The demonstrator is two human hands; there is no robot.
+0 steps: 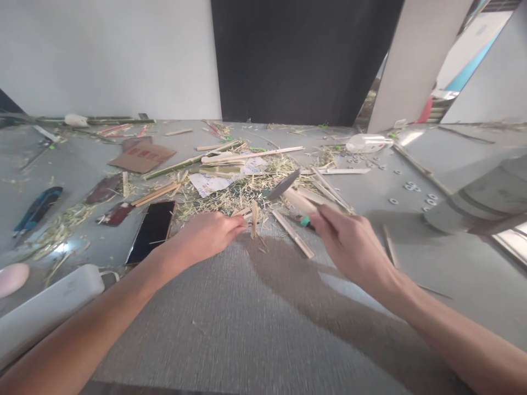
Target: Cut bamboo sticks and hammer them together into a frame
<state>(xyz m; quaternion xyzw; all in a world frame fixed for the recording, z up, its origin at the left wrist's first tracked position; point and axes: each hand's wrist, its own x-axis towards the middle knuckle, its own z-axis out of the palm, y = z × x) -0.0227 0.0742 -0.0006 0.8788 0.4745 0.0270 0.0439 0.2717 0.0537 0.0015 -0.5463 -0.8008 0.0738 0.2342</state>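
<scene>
Hands: left pinched on a bamboo sliver, right closed around a motion-blurred knife, handle mostly hidden.

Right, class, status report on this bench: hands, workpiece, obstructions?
Left hand pinching bamboo sliver upright. Right hand gripping knife. Bamboo shavings littered behind.

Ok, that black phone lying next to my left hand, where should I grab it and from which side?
Take the phone by its two long edges near the middle, coming from above. It lies flat, screen up, so only the edges offer a grip. Your left hand is nearest; the right hand already holds a knife.
</scene>
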